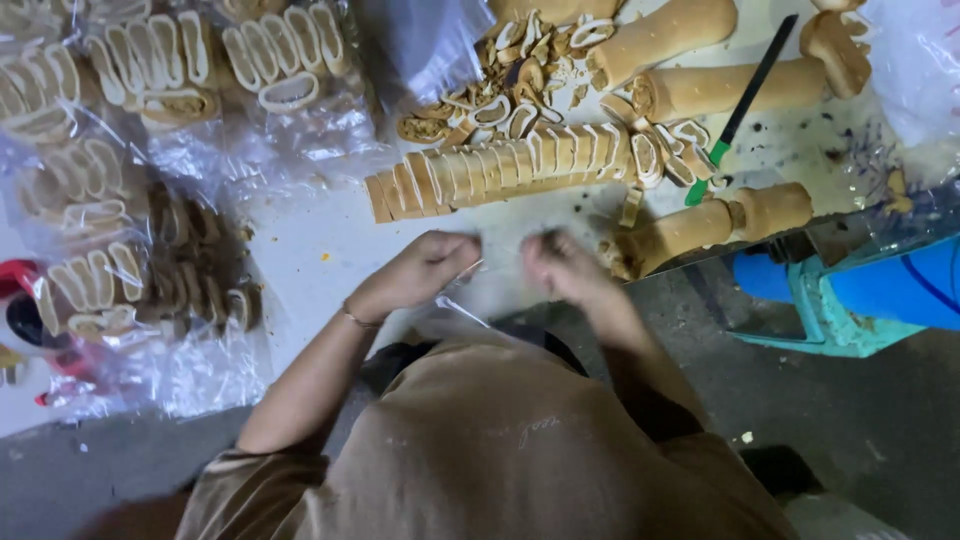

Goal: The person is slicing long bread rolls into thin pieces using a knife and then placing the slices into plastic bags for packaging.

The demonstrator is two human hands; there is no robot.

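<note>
My left hand [425, 268] and my right hand [562, 266] are both closed near the front edge of the white table [320, 250], pinching a thin clear plastic bag [462, 305] between them. The bag is nearly see-through and hangs toward my brown shirt. Just beyond my hands lies a long row of sliced bread roll [500, 165], its slices leaning together. Whole uncut rolls [720, 88] lie at the upper right, and one more roll [715, 222] rests beside my right hand.
Several clear bags filled with bread slices [150, 70] cover the left side of the table. A pile of loose crusts [505, 85] sits behind the sliced row. A knife with a green handle [740, 110] lies among the rolls. A blue and teal container [860, 295] stands at right.
</note>
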